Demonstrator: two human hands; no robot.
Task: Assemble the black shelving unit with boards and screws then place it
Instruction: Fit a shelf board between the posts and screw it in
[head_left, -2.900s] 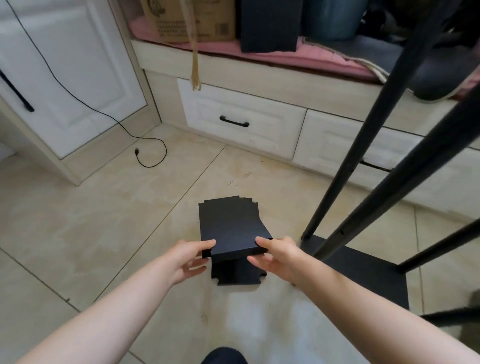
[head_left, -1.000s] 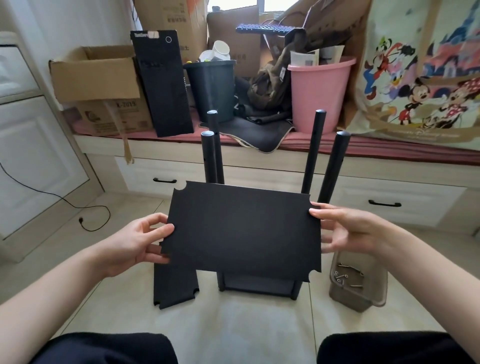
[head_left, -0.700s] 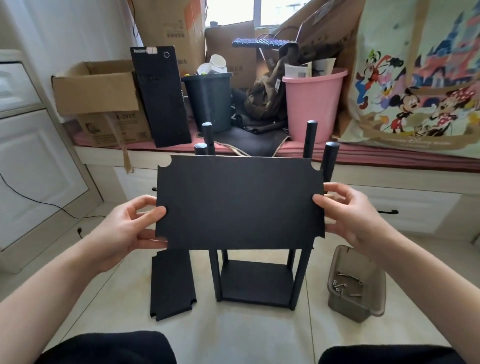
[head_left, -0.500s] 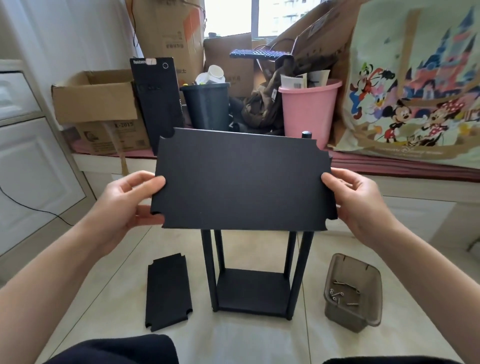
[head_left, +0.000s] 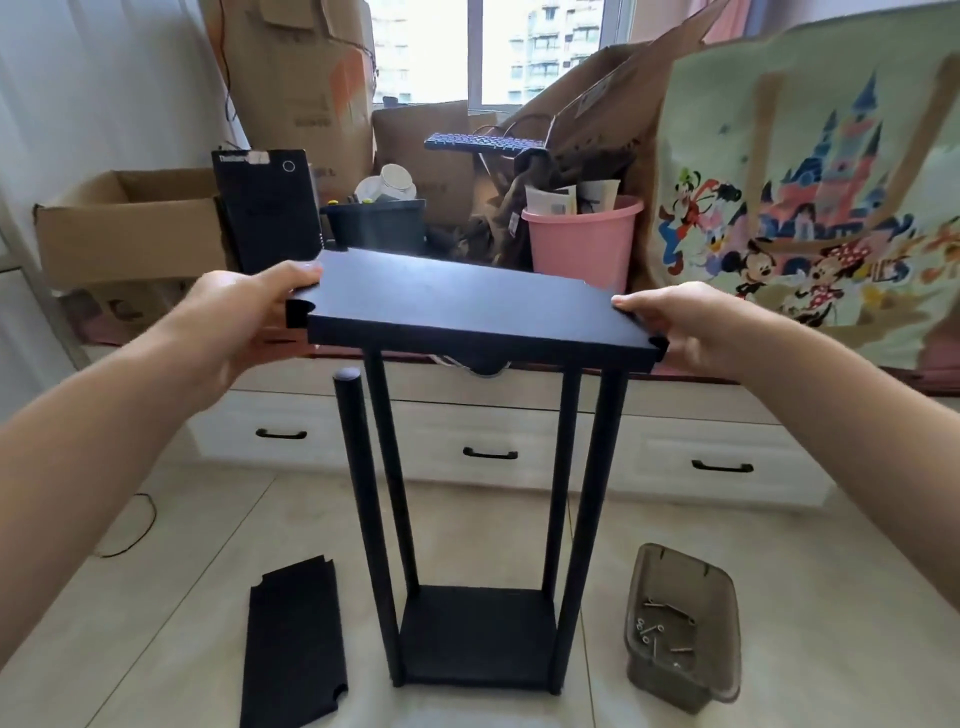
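A black shelf board with notched corners lies nearly flat over the tops of the black poles. My left hand grips its left edge and my right hand grips its right edge. The frame stands upright on the floor: several black poles rise from a bottom board. The front left pole's top shows free, left of and below the board. Another black board lies on the floor to the left. A brownish clear tub with screws sits to the right.
Behind the frame runs a white drawer bench with black handles. On it stand cardboard boxes, a black computer case, a pink bucket and a cartoon-print bag. A cable lies on the tiled floor at left.
I lifted the board off the floor stack, raised it upright in front of the frame, then tipped it flat and brought it over the pole tops.
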